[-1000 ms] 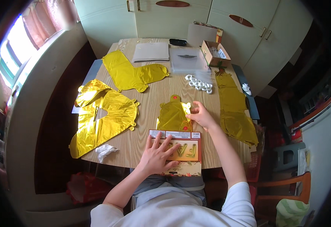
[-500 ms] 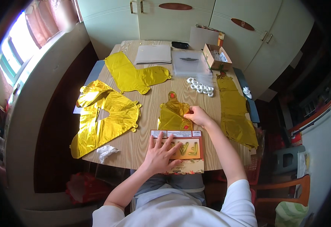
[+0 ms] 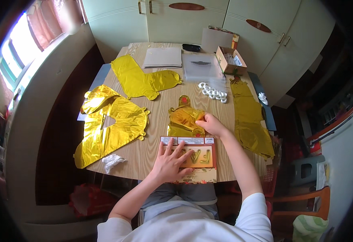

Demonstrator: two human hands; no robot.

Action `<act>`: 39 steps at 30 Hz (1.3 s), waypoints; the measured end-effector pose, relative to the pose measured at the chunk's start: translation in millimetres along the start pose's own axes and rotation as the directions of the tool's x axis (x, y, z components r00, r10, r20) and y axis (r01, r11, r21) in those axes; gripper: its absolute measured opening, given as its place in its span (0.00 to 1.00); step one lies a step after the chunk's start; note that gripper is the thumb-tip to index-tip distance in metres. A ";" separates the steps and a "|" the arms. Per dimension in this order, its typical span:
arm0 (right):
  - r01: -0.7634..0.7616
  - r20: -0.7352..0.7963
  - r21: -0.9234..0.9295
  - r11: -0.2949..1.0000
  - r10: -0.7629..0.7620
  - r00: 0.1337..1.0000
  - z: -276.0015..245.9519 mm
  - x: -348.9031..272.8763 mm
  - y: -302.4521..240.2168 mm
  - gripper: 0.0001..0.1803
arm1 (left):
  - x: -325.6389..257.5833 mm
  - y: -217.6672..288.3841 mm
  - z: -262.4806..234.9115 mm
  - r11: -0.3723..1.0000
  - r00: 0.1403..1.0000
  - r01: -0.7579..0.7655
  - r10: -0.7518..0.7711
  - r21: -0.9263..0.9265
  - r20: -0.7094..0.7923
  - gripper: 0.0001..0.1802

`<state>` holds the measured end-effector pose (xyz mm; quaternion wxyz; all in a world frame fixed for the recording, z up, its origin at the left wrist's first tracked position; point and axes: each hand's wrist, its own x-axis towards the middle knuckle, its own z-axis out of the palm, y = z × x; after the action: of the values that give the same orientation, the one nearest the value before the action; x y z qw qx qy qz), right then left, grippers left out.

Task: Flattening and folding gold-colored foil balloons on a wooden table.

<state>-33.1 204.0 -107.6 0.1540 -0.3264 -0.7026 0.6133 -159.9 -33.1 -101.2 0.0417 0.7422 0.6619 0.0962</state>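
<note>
My left hand (image 3: 171,162) lies flat with fingers spread on a printed card package (image 3: 204,171) at the table's near edge. The card has a red border and pictured gold letters, seen upside down. Just beyond it is a folded gold foil balloon (image 3: 184,117), wrinkled, with a narrow tab at its far end. My right hand (image 3: 212,125) is closed on the foil's right side, thumb and fingers pressed together. The foil's near edge meets the card's top edge; whether it runs beneath the card is hidden.
Flat gold foil balloons lie at left (image 3: 112,125), far left (image 3: 140,78) and right (image 3: 251,117). White ring-shaped rolls (image 3: 212,92), clear plastic sleeves (image 3: 202,72), grey sheets (image 3: 163,57), an open cardboard box (image 3: 231,60) and crumpled white tissue (image 3: 112,162) are also on the table.
The foil under my right hand has bunched and puckered more across its middle, and my right fingers have curled tighter. My left hand stays spread on the card.
</note>
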 end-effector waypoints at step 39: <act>0.568 0.248 -0.569 0.595 -0.534 0.808 21.3 -96.5 16.2 0.16 | 5.0 -8.8 -5.7 0.960 0.967 0.010 -0.080 -0.280 -0.243 0.18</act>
<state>29.5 125.9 -109.8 0.2016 -0.1093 -0.9328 0.2782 -169.1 -27.5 -96.9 0.0625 0.6955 0.6588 0.2800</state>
